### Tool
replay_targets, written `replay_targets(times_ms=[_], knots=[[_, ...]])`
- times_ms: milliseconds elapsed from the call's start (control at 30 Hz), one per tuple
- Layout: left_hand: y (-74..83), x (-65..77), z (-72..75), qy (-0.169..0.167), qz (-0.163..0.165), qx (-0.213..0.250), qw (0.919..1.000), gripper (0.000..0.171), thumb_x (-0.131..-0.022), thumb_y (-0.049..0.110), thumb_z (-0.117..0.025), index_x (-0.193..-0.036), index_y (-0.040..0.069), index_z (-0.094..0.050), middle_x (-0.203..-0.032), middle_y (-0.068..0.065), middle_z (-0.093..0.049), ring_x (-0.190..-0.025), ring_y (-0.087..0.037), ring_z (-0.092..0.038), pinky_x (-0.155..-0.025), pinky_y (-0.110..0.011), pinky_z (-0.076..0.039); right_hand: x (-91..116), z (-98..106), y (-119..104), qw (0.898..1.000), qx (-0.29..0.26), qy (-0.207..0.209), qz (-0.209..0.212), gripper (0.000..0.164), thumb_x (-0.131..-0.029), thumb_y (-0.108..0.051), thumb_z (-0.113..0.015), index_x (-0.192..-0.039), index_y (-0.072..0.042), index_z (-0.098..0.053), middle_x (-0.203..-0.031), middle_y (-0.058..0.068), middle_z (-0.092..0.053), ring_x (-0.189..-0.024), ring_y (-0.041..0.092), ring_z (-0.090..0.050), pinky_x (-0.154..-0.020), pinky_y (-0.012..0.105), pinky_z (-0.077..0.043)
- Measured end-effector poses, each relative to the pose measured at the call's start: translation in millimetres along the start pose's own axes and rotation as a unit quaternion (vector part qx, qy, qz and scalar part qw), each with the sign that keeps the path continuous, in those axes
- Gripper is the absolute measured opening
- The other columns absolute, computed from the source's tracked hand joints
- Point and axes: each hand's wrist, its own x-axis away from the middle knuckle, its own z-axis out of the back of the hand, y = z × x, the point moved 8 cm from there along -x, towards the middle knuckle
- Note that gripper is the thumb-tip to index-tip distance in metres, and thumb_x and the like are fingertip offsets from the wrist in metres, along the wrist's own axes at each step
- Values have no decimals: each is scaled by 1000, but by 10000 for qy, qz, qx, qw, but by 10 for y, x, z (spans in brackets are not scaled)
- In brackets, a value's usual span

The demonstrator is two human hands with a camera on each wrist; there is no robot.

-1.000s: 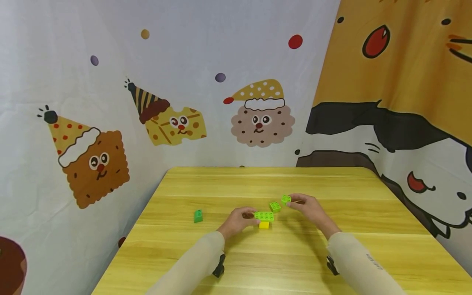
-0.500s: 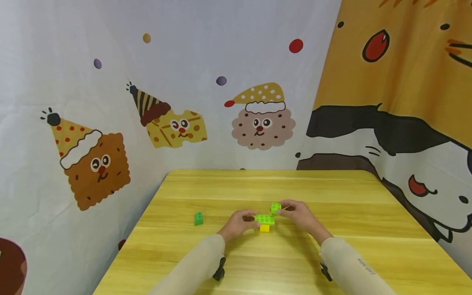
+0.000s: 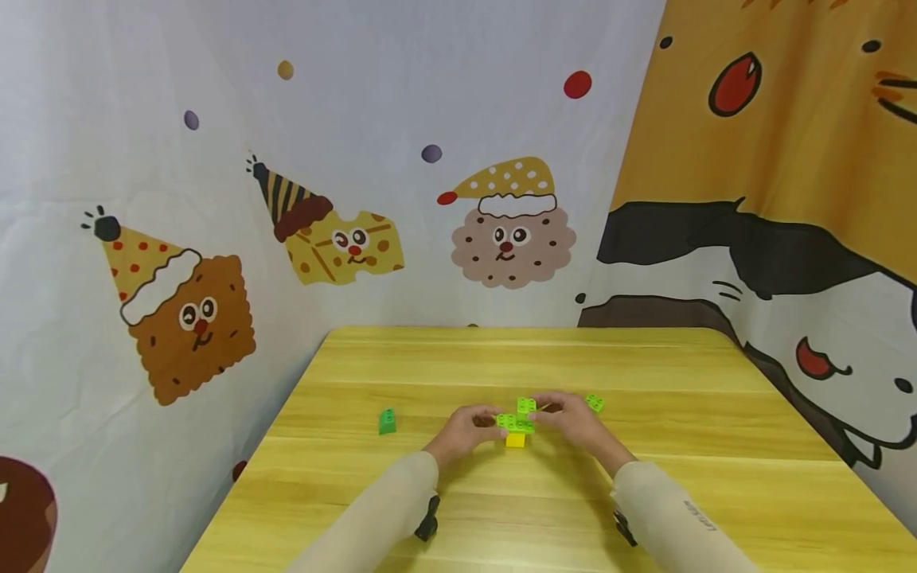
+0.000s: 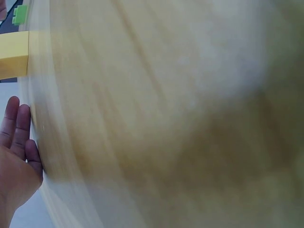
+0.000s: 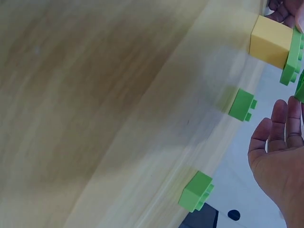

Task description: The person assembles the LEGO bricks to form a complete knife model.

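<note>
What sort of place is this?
Probably a children's play corner, or a recording booth dressed as one: a wood-grain table with studded toy building bricks on it, and behind it a cartoon-printed fabric backdrop showing party-hatted snacks with faces.

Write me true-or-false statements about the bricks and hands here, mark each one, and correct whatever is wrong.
1. The dark green brick lies on the table, to the left of the left hand. True.
2. The left hand grips the dark green brick. False: it grips the long lime brick.
3. The yellow brick is underneath the long lime brick. True.
4. The right hand holds nothing. False: it holds a small lime brick at the right end of the long one.
5. A loose lime brick lies beyond the right hand. True.
6. The table is plain black. False: it is yellowish, with wood grain.
</note>
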Motion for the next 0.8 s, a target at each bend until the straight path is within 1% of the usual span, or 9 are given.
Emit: replay_targets(times_ms=[200,333,633,800], knots=[[19,10,2,28,-60,-24,10000,30,-90,26,-76,-119,17,-71,-111,-3,-65,-100,-20,-58,-84,-39,-51,6,-75,0,10000,57,-33,-64,35,-88,-30,-77,-119,-14,-71,-108,-2,-69,-100,19,-60,-88,44,-49],[24,13,10,32,-87,-88,9999,32,-90,26,-76,-120,17,-71,-112,-1,-65,-101,-18,-58,-84,-37,-51,2,-113,-11,9998,169,-91,-10,35,-89,-31,-76,-120,-16,-71,-109,-4,-68,-101,18,-59,-89,45,-49],[14,9,6,4,-140,-63,9999,36,-90,28,-76,-124,17,-69,-113,1,-64,-103,-19,-59,-86,-38,-51,-11,-179,-27,9995,134,-257,135,35,-90,-30,-75,-121,-14,-71,-106,-2,-66,-100,19,-58,-86,41,-50],[29,30,4,-17,-146,-95,9998,37,-90,28,-76,-125,16,-68,-115,0,-64,-105,-21,-58,-86,-39,-51,-1,-200,-42,9992,113,-329,197,34,-91,-27,-74,-121,-12,-70,-108,0,-65,-101,21,-57,-85,41,-49]])
